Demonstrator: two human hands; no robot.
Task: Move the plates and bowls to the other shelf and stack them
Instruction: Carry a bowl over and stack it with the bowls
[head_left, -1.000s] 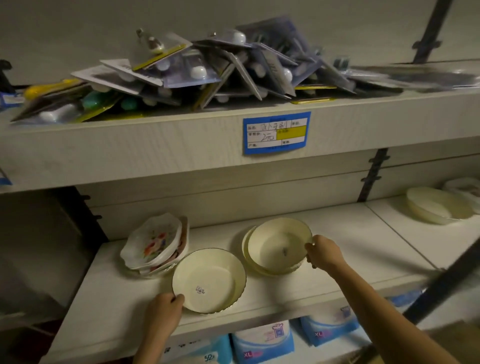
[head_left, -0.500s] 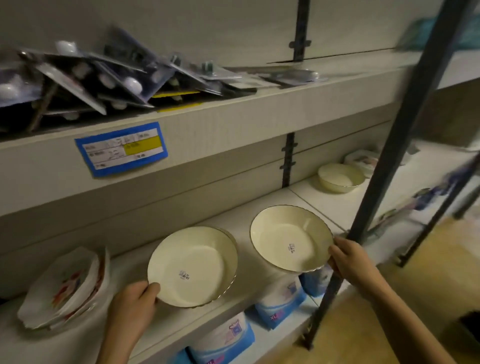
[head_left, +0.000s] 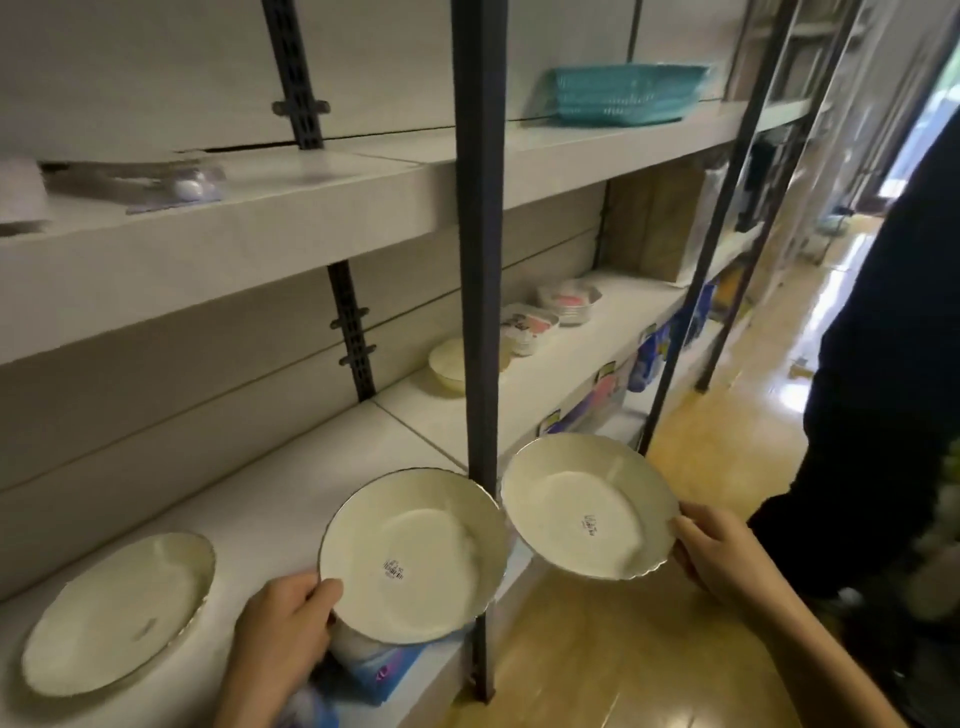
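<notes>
My left hand (head_left: 283, 618) grips the near rim of a cream plate (head_left: 415, 551) with a barcode sticker, held in the air at the shelf's front edge. In my right hand (head_left: 719, 551) is a second cream plate (head_left: 587, 506) with a scalloped rim, held by its right edge out over the floor. A third cream plate (head_left: 119, 613) lies on the white shelf (head_left: 270, 509) at the lower left. On the adjoining shelf section (head_left: 561, 364) to the right sit a cream bowl (head_left: 449, 364) and two stacks of patterned bowls (head_left: 527, 327) (head_left: 569, 299).
A dark upright post (head_left: 480, 260) stands between the two held plates. A second post (head_left: 696, 270) rises further right. A teal basket (head_left: 623, 93) sits on the upper shelf. Packaged goods (head_left: 602, 395) fill the shelf below. A person in dark clothes (head_left: 883, 364) stands at the right.
Both hands have carried their plates rightward along the shelf. The view has swung right, the right-hand plate has passed the post, and the patterned stack at the left has left the view.
</notes>
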